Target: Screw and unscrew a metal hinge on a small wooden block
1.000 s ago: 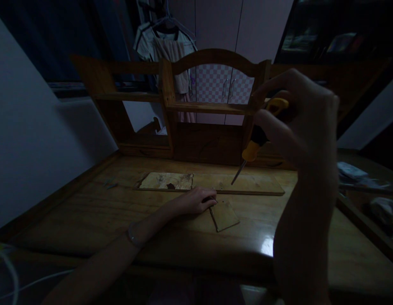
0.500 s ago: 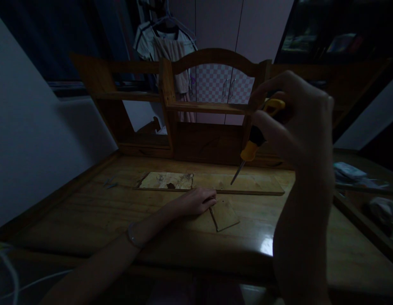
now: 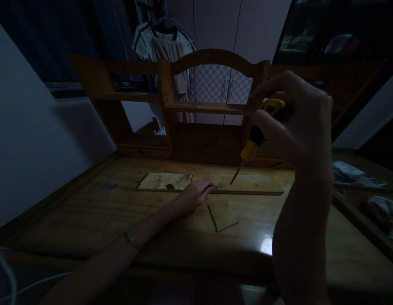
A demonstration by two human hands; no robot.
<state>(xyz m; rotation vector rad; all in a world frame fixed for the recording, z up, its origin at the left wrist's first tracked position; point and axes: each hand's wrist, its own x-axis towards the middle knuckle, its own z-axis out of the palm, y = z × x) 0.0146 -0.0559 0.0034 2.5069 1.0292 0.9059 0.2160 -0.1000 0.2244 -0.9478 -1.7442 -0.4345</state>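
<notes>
My right hand point(image 3: 301, 123) is raised above the desk and closed on the handle of a screwdriver point(image 3: 249, 149), yellow and black. Its metal shaft slants down to the left, the tip over the long wooden board point(image 3: 250, 185) in this view. My left hand point(image 3: 194, 195) reaches across the board's front edge, fingers stretched out with their tips on or just over it, near small dark holes. I see nothing held there, though the undersides of the fingers are hidden. A small square wooden piece point(image 3: 224, 215) with two holes lies in front, apart from that hand.
The long board's left part has a torn, pale surface point(image 3: 164, 181). Small metal bits point(image 3: 110, 185) lie on the desk point(image 3: 97, 220) at left. A wooden shelf unit point(image 3: 209, 108) stands along the back. At right is an open compartment point(image 3: 368, 224) with items inside.
My left hand has moved off the small square piece and forward onto the long board, uncovering the piece's second hole. My right hand and the screwdriver stay nearly still.
</notes>
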